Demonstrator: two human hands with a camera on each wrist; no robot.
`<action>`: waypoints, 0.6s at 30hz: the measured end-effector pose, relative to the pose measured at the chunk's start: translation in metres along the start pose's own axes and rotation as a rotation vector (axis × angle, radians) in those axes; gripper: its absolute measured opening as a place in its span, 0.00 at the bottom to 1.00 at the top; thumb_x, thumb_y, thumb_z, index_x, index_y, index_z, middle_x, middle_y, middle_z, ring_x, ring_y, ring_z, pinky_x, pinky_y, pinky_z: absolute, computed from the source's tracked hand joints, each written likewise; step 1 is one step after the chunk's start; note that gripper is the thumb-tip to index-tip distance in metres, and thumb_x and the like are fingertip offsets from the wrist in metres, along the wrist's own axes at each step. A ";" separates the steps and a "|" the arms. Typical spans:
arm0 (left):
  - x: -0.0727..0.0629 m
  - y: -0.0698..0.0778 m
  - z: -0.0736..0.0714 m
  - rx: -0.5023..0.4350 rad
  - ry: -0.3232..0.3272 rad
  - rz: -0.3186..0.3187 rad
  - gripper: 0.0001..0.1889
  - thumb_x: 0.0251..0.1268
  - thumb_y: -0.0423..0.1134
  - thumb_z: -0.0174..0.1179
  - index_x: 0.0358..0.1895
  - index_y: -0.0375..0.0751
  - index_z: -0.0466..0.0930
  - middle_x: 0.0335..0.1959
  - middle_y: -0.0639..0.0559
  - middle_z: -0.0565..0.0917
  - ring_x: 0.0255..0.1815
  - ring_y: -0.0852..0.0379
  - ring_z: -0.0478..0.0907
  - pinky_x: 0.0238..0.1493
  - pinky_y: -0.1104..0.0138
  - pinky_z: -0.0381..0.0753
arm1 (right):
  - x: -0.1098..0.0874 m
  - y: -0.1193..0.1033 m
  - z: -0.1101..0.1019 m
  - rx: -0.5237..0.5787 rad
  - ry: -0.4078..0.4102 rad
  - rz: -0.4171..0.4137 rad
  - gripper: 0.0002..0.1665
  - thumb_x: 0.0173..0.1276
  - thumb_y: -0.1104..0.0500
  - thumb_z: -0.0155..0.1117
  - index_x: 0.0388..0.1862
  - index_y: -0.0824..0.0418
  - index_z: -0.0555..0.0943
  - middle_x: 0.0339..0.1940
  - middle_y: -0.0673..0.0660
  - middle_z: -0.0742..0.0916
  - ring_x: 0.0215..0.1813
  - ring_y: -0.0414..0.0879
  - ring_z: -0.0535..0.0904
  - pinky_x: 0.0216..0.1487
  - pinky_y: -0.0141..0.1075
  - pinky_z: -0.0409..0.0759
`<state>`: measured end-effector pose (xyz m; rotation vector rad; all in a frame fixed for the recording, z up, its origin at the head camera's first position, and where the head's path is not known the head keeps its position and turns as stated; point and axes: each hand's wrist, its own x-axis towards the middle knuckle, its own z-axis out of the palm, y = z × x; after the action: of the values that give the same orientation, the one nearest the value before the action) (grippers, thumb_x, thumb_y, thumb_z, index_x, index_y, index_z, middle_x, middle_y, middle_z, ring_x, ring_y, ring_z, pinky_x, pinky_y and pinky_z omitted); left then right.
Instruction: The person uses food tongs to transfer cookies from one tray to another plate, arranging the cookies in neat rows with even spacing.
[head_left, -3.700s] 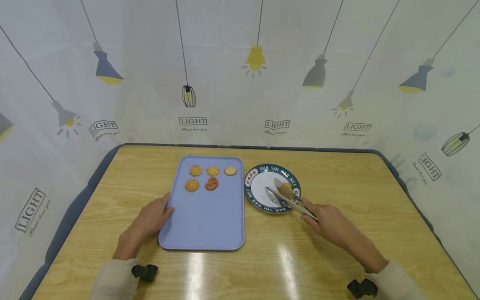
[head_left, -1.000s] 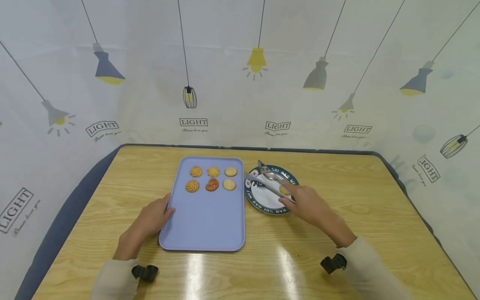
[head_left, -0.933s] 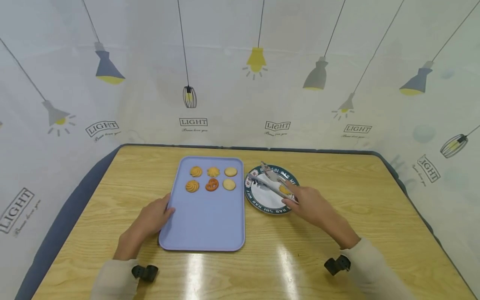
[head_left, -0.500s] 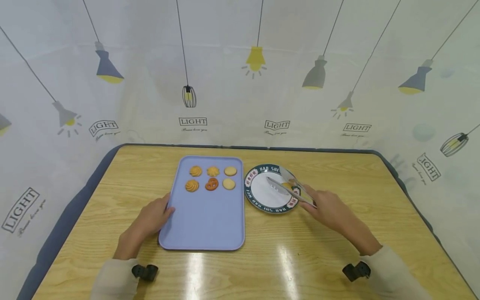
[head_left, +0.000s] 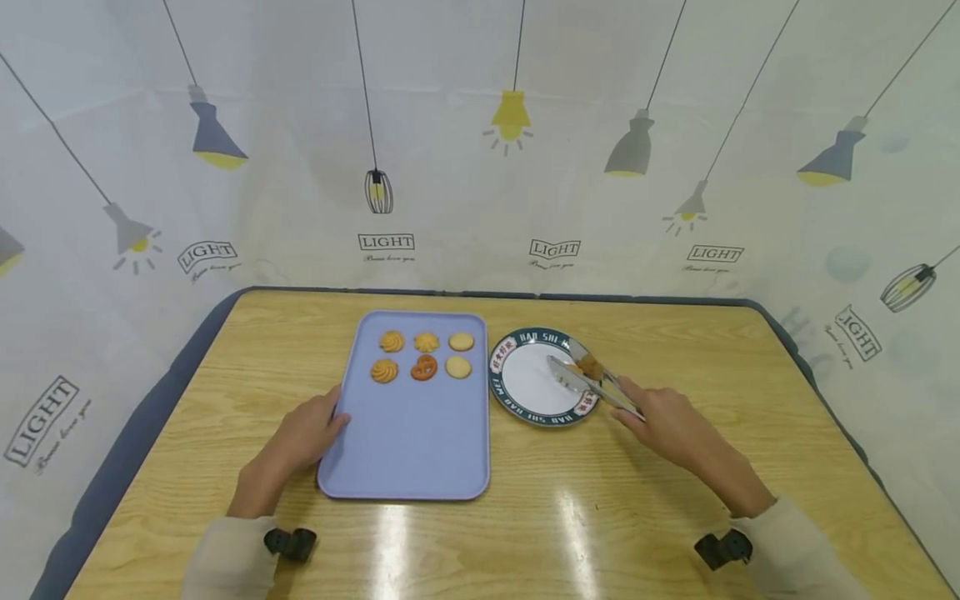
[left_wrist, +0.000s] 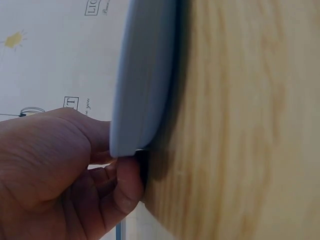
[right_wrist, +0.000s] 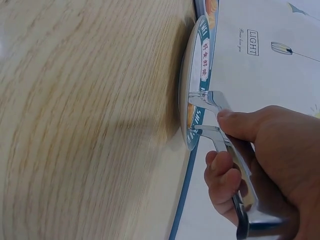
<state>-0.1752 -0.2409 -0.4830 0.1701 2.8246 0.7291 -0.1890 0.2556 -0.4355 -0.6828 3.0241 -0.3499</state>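
My left hand grips the left edge of a lilac tray, thumb over the rim. In the left wrist view, curled fingers lie beneath the tray's edge. Two rows of baked pieces sit on its far part: swirl cookies, a flower-shaped cookie, a brown pretzel and pale round cookies. My right hand holds metal tongs over the right side of a green-rimmed white plate. Between the spread tong tips shows a golden-brown cookie, partly hidden.
The wooden table has a dark blue edge. Behind it hangs a pale wall covering printed with lamps. The plate stands close to the tray's right side.
A second pale round cookie now lies on the tray. The right hand with the tongs has drawn back rightward from near the tray to the plate's right side. The left hand stays put.
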 end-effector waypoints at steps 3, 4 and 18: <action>0.000 0.000 -0.001 -0.002 -0.002 -0.006 0.31 0.77 0.36 0.48 0.74 0.20 0.51 0.68 0.23 0.67 0.68 0.29 0.67 0.66 0.42 0.69 | 0.000 0.000 0.002 0.000 0.008 -0.013 0.32 0.73 0.55 0.62 0.68 0.73 0.71 0.16 0.48 0.71 0.18 0.38 0.62 0.19 0.29 0.60; 0.000 0.000 -0.001 -0.001 -0.004 -0.009 0.31 0.77 0.37 0.48 0.74 0.20 0.51 0.68 0.23 0.67 0.69 0.29 0.67 0.66 0.42 0.69 | -0.001 0.001 0.002 -0.001 0.010 -0.015 0.32 0.73 0.55 0.62 0.68 0.73 0.71 0.16 0.48 0.72 0.18 0.38 0.63 0.19 0.29 0.60; 0.002 0.001 -0.001 0.007 -0.020 -0.026 0.31 0.77 0.37 0.48 0.73 0.19 0.51 0.68 0.22 0.66 0.68 0.29 0.66 0.66 0.42 0.69 | 0.006 -0.012 -0.001 0.037 0.039 -0.037 0.31 0.72 0.55 0.63 0.69 0.70 0.71 0.21 0.49 0.76 0.22 0.39 0.66 0.24 0.31 0.64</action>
<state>-0.1769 -0.2406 -0.4821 0.1404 2.8051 0.7077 -0.1899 0.2430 -0.4320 -0.7394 3.0366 -0.4244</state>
